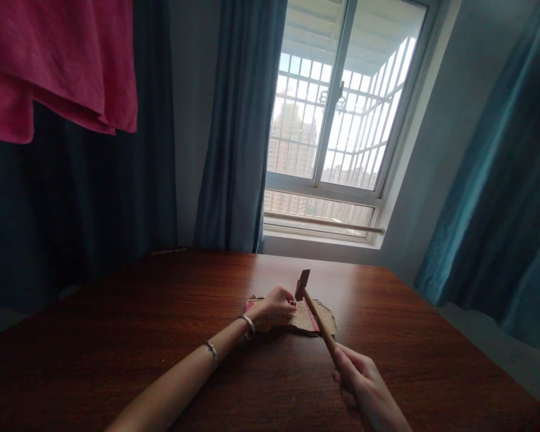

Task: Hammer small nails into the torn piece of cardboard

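A hammer with a wooden handle and a dark metal head is gripped near the handle's end by my right hand. Its head is raised above a torn piece of cardboard dotted with many small marks and edged in pink. My left hand rests over the left part of the cardboard, its fingers pinched together close to the hammer head. Whatever sits between those fingertips is too small to make out. Two bracelets circle my left wrist and forearm.
The brown wooden table stretches out around the cardboard. Beyond its far edge are a barred window and blue curtains. A pink cloth hangs at upper left.
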A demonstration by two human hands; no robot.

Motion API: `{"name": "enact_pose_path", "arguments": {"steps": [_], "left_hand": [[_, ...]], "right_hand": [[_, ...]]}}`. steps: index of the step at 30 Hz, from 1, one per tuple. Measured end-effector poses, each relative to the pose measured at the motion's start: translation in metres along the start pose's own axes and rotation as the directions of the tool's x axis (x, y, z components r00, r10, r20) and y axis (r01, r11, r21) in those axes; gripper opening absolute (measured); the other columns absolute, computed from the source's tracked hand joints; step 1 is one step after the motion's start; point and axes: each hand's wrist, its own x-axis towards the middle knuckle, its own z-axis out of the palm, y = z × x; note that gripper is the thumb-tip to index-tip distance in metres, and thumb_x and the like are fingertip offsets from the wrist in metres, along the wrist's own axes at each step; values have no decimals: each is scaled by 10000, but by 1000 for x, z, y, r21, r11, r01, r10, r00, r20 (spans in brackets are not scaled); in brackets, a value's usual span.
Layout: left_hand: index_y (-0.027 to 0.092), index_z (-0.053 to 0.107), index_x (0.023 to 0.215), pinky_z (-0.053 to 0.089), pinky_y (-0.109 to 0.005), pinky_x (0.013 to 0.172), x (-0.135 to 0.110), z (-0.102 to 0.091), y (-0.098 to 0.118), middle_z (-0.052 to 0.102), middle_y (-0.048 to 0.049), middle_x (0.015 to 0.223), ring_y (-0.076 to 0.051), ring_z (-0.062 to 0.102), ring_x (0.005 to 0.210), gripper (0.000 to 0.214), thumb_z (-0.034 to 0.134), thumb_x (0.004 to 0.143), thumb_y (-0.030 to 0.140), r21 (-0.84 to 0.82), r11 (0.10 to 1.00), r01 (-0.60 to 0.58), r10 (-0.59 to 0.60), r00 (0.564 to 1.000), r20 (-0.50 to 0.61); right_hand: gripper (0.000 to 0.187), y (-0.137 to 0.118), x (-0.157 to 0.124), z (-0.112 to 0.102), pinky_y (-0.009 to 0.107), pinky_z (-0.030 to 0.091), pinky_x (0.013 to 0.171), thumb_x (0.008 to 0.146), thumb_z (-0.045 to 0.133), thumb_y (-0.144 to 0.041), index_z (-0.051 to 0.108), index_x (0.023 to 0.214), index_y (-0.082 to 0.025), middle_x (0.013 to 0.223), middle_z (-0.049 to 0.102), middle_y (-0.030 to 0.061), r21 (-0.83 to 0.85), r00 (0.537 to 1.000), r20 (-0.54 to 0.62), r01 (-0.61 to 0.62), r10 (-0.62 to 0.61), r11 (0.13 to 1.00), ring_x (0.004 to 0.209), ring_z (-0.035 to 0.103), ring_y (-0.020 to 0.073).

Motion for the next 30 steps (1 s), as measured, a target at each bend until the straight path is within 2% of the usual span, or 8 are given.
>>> {"name": "enact_pose_path", "arguments": {"steps": [5, 14, 25, 30], "left_hand": [[82, 697, 759, 359, -213, 527, -4, -5, 10, 621, -46, 652, -141, 522, 616, 267, 625, 593, 279, -56, 998, 18, -17, 1000, 16], [73, 687, 706, 353, -214, 502, -15, -16, 34, 569, -26, 555, -130, 496, 560, 256, 634, 567, 282, -116, 989, 90, -83, 995, 58], [82, 695, 718, 356, -211, 523, -12, -14, 31, 585, -25, 595, -138, 500, 599, 259, 619, 560, 273, -69, 995, 68, -65, 997, 43], [94, 697, 749, 357, -208, 532, -9, -10, 21, 596, -25, 624, -136, 503, 614, 272, 613, 582, 291, -38, 998, 48, -46, 998, 45]], "right_hand": [[413, 0, -1, 1, 134, 176, 283, 722, 504, -583, 475, 767, -173, 546, 378, -77, 16, 999, -1, -35, 35, 999, 319, 274, 3], [402, -1, 0, 2, 130, 182, 276, 745, 484, -570, 475, 783, -170, 553, 379, -77, 12, 1000, 9, -30, 30, 999, 321, 237, -4], [416, 2, 0, 2, 127, 200, 271, 737, 494, -572, 494, 804, -161, 558, 400, -68, 11, 1000, -13, -4, 4, 1000, 312, 274, -2], [430, 7, 2, 0, 129, 203, 267, 740, 487, -577, 507, 861, -165, 563, 403, -68, 25, 1000, -5, -13, 13, 1000, 307, 264, -2]]}}
